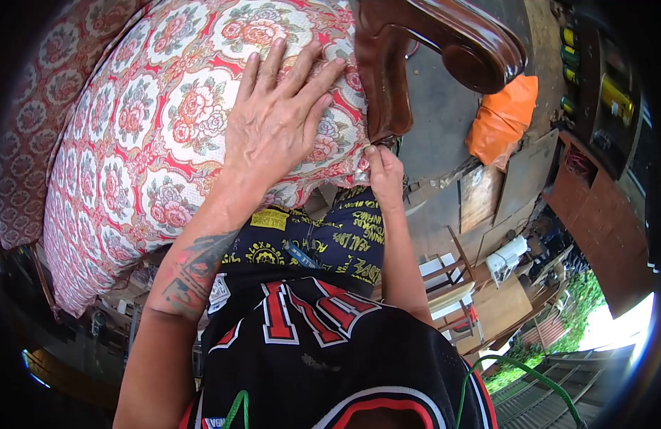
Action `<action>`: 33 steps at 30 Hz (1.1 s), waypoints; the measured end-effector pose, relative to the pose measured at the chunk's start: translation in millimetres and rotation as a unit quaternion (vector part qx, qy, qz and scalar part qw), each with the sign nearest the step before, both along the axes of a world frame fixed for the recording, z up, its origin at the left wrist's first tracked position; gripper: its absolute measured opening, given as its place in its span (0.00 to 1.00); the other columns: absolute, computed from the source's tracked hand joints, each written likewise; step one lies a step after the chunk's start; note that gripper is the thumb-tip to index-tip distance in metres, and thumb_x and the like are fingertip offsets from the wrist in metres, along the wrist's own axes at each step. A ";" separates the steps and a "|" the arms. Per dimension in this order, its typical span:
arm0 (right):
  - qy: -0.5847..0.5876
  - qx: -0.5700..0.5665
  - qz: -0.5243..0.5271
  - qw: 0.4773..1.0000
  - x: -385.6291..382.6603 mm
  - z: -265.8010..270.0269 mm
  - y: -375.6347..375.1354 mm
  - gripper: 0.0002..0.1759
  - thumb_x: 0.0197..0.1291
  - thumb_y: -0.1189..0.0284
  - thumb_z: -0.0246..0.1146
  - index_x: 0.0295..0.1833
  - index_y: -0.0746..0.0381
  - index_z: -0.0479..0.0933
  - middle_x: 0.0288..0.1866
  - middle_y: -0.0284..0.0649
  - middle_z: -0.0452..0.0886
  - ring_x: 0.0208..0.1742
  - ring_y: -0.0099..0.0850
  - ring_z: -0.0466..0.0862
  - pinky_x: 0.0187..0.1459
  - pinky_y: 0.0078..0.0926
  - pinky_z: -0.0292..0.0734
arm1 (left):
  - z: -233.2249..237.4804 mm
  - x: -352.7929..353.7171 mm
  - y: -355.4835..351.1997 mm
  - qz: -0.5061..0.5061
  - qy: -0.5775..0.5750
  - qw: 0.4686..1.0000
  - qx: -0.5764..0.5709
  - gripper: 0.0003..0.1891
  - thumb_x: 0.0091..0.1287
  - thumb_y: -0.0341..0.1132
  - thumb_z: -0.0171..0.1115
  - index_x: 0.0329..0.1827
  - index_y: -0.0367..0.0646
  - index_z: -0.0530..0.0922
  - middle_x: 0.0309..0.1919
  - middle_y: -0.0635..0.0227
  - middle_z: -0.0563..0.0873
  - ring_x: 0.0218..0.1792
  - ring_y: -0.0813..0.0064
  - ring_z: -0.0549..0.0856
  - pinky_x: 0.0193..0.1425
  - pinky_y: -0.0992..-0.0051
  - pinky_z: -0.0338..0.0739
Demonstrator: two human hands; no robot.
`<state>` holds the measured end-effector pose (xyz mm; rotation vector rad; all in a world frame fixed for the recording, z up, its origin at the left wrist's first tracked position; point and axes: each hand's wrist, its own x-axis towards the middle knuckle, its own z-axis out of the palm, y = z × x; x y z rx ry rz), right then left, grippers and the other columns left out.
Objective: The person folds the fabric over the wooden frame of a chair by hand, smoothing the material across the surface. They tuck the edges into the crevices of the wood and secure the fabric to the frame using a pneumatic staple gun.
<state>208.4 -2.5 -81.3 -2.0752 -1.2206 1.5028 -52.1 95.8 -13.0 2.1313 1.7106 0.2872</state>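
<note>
A large floral-patterned cushion (pixel 134 118) in red, white and cream fills the upper left, against a dark brown glossy wooden armrest (pixel 385 93). My left hand (pixel 277 107) lies flat on its fabric with the fingers spread. At the lower right corner of the cushion, just below the armrest's end, my right hand (pixel 388 175) pinches the floral fabric between thumb and fingers. Whatever is under the fabric there is hidden.
Another piece in the same floral fabric (pixel 41 121) stands at far left. An orange bag (pixel 503 118) lies on the floor beyond the armrest. Wooden boards (pixel 513 189), a white object (pixel 507 259) and a brown panel (pixel 591 236) are on the right.
</note>
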 end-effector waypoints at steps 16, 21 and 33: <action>0.152 0.036 -0.186 0.970 -14.4 14.7 -11.0 0.12 0.68 0.72 0.78 0.48 0.69 0.86 0.36 0.37 0.86 0.42 0.23 0.85 0.45 0.25 0.81 | -6.2 57.9 -32.4 -0.022 0.084 0.996 -0.002 0.41 0.77 0.58 0.62 0.86 0.42 0.65 0.85 0.57 0.67 0.87 0.36 0.57 0.89 0.39 0.47; 0.202 0.095 -0.235 0.946 -17.7 7.8 -16.4 0.22 0.57 0.70 0.86 0.51 0.66 0.84 0.37 0.32 0.86 0.40 0.19 0.83 0.42 0.21 0.81 | -8.2 56.4 -32.3 -0.051 0.101 0.993 0.020 0.41 0.78 0.56 0.63 0.85 0.38 0.65 0.82 0.48 0.69 0.85 0.31 0.59 0.88 0.38 0.49; 0.257 -0.032 -0.192 0.947 -16.6 8.1 -11.6 0.11 0.72 0.70 0.71 0.50 0.67 0.91 0.41 0.39 0.93 0.40 0.23 0.88 0.44 0.25 0.82 | -12.2 59.5 -35.9 -0.077 0.088 0.992 0.048 0.54 0.61 0.58 0.82 0.80 0.35 0.61 0.76 0.40 0.69 0.80 0.26 0.64 0.85 0.32 0.53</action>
